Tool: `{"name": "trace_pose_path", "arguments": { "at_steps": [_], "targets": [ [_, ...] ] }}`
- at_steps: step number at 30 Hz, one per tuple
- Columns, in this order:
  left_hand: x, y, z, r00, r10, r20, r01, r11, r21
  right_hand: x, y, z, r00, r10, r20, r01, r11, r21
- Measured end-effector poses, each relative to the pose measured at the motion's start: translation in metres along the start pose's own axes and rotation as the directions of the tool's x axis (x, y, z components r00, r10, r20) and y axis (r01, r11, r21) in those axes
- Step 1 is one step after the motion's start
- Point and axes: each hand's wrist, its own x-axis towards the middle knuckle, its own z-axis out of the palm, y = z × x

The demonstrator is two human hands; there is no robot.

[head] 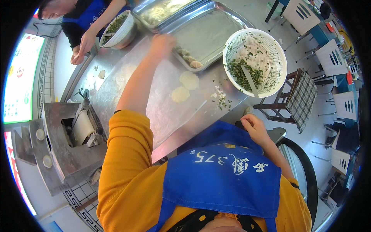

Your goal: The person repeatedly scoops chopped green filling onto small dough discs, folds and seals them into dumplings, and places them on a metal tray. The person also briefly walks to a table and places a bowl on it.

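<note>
My left hand (163, 45), blurred, is over the left edge of a steel tray (208, 34). Whether it holds anything cannot be told. A short row of dumplings (189, 59) lies along the tray's near left corner. Two round dough wrappers (189, 80) lie, one partly against the other, on a plastic sheet (165, 116) covering part of the steel table. My right hand (255, 127) rests by the right side of my blue apron, fingers loosely curled, with nothing visible in them. Ahead of it, a white plastic basket (274, 52) contains chopped green filling (246, 74) and a flat spatula (249, 81).
Crumbs of filling (221, 97) dot the table's right side. A metal dough machine (75, 145) with a roller stands at left, two dough rounds (40, 134) on its side plate. Across the table, a co-worker's hands (81, 52) pinch something small beside another filling basket (118, 30). A stool (298, 98) stands right.
</note>
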Motion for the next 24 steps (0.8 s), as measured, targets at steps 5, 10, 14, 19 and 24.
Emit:
{"name": "trace_pose_path", "arguments": {
  "at_steps": [5, 10, 14, 19, 24],
  "targets": [
    [0.010, -0.011, 0.010, 0.981, 0.059, 0.182, -0.060, 0.998, 0.002, -0.003, 0.010, -0.004, 0.998, 0.009, -0.059, -0.011, 1.000, -0.024],
    [0.008, 0.015, -0.003, 0.993, 0.003, 0.122, -0.006, 1.000, 0.020, 0.008, 0.023, 0.004, 0.990, 0.137, 0.021, -0.139, 0.982, 0.126],
    [-0.014, 0.097, -0.029, 0.993, -0.087, -0.081, 0.056, 0.944, -0.324, 0.024, 0.041, 0.017, 0.960, 0.189, 0.209, -0.275, 0.792, 0.546],
    [-0.114, 0.242, -0.050, 0.973, 0.097, 0.212, 0.112, 0.605, -0.789, 0.072, 0.080, 0.030, 0.815, -0.145, 0.561, 0.227, 0.971, -0.077],
    [-0.152, 0.302, -0.043, 0.990, -0.116, 0.083, 0.139, 0.663, -0.736, 0.088, 0.120, 0.040, 0.789, -0.422, 0.446, 0.321, 0.903, 0.285]
  ]
}}
